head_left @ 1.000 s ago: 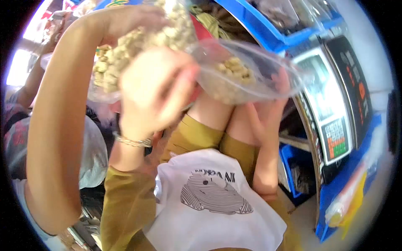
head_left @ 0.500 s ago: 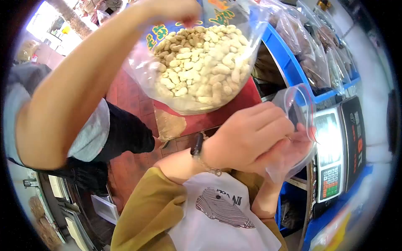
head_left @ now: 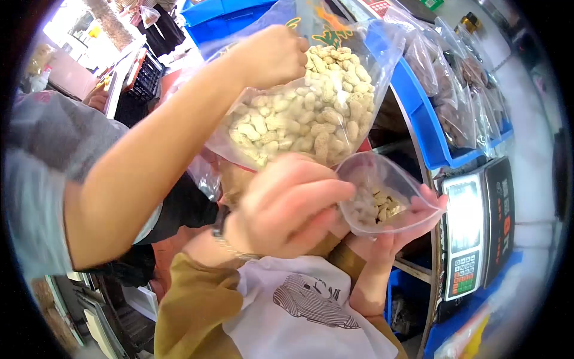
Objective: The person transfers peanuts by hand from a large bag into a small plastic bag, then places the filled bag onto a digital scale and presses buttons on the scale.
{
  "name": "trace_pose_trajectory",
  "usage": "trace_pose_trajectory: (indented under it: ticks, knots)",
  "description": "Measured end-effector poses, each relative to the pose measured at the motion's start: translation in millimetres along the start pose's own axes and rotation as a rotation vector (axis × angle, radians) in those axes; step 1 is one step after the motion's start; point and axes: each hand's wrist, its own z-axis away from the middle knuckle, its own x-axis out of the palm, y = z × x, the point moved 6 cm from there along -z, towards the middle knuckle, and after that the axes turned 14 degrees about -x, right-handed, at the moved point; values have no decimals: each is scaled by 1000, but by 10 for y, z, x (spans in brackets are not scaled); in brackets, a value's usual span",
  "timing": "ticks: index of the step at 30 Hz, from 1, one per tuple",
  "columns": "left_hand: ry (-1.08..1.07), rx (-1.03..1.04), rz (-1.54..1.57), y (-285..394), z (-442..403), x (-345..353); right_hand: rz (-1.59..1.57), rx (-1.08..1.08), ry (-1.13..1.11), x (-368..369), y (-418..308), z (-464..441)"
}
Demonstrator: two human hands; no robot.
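My left hand (head_left: 293, 209), with dark and chain bracelets at the wrist, has curled fingers at the left rim of a small clear plastic bag (head_left: 365, 218). My right hand (head_left: 397, 230) grips the bag from below and the right. Its mouth gapes, and some unshelled peanuts (head_left: 385, 208) lie inside. Just beyond is a large clear bag (head_left: 263, 102) full of peanuts (head_left: 326, 119). A co-worker's closed hand (head_left: 275, 57) is over its upper part; what it holds, if anything, is hidden.
At the right are a digital scale (head_left: 463, 233) and a blue tray (head_left: 427, 128) with packed plastic bags (head_left: 457, 119). Another blue bin (head_left: 224, 21) stands at the back. The co-worker's bare arm (head_left: 155, 161) reaches across from the left. A black crate (head_left: 145, 78) is further off.
The small bag has opened wider and tilted, showing peanuts inside. My left hand has moved left and down from overlapping my right hand. The co-worker's hand has come lower over the large bag.
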Motion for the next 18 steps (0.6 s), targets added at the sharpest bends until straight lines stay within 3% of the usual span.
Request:
trace_pose_trajectory:
  ticks: [1,3,5,10,14,18]
  knots:
    - [20,115,-313,105,-94,-272,-32,-28,2,10,31,65]
    - [293,17,-196,77,-164,-494,-92,-75,-28,10,76,170]
    - [89,216,-365,319,-314,-581,-127,-89,-48,-34,128,214]
    - [90,519,-285,465,-298,-480,-139,15,-40,-76,62,232]
    - [71,438,-431,380,-156,-221,-211,97,21,-137,245,447]
    - [15,381,-536,193,-177,-51,-335,47,144,-86,155,324]
